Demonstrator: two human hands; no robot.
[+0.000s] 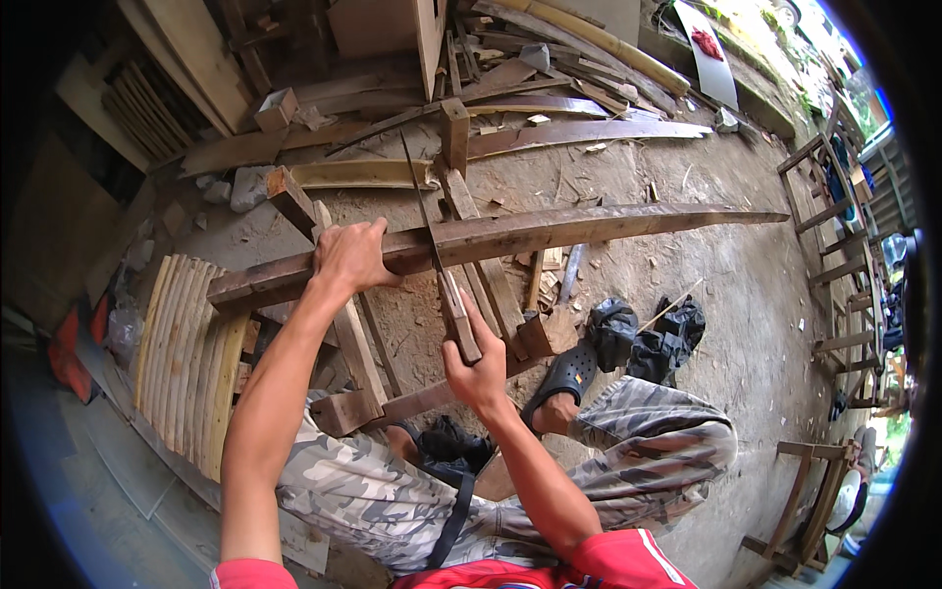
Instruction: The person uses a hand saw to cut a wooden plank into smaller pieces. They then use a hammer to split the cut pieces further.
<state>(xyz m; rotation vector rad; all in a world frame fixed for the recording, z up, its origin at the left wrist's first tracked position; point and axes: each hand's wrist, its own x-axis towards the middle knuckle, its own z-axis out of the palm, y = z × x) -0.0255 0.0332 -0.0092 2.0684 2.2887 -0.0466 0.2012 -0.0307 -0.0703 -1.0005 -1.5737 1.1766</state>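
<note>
A long dark wooden beam (569, 230) lies across a low wooden trestle (357, 346). Over the beam's left part, my left hand (350, 257) is closed, with fingers on top and the thumb along the near side. My right hand (478, 365) is wrapped around the wooden handle of a handsaw (425, 208), to the right of my left hand. The narrow blade crosses the beam and points away from me, its tip beyond the far edge. Whether the teeth have cut into the wood, I cannot tell.
Slatted wood (186, 353) stands on the left. Scrap boards (589, 133) and a bamboo pole (628, 54) lie at the back. Black plastic bags (667, 339) sit beside my clog (561, 378). A wooden rack (834, 255) runs along the right; wood chips litter the floor.
</note>
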